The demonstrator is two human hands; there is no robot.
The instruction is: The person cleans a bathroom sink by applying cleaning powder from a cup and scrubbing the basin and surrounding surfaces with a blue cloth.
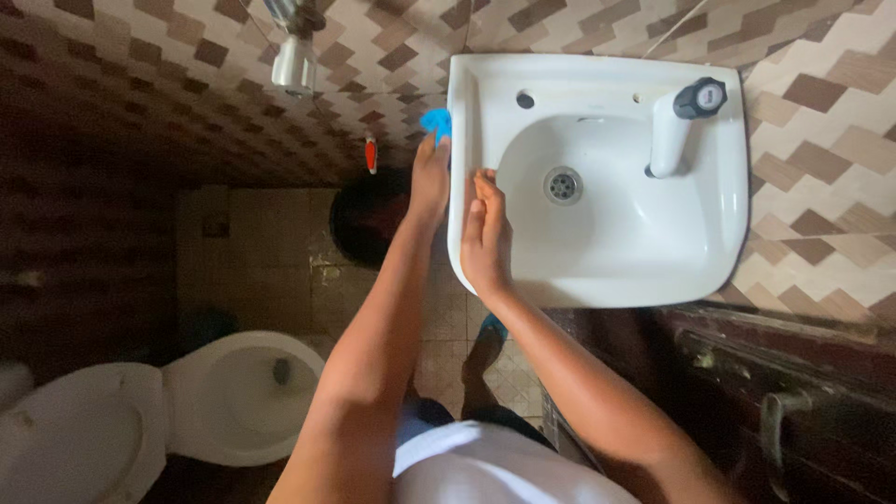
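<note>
At nine o'clock on the white washbasin, left hand grips a blue cloth; right hand, open, braces the rim. Best press flat, steady strokes.

White toilet lower left; dark bucket on tiled floor; hose fitting on wall.
</note>
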